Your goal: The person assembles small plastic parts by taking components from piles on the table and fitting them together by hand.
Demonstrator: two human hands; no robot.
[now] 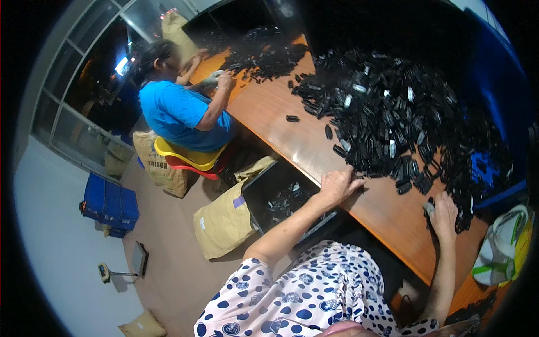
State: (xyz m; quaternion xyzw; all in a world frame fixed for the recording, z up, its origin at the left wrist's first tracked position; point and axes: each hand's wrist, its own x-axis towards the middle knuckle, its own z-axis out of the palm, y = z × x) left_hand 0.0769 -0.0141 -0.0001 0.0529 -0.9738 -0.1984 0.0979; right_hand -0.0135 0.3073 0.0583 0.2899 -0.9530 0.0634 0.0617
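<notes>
A big heap of small black plastic pieces (387,118), long and ribbed, covers much of the orange-brown wooden table (393,216). My left hand (338,186) rests at the near table edge beside the heap's lower left. Its fingers point right and stand a little apart; a small dark piece lies by the fingertips, apparently not gripped. At the heap's near right border my right hand (443,216) is closed, fingers curled down around a dark piece, its thumb side pale. Just what lies under those fingers is partly hidden.
A blue crate (502,194) stands behind the heap at right, a white-green bag (497,250) nearer. Below the table edge sits a black bin (286,199) of pieces, beside a brown paper sack (224,222). A co-worker in blue (177,112) sits at left, handling pieces.
</notes>
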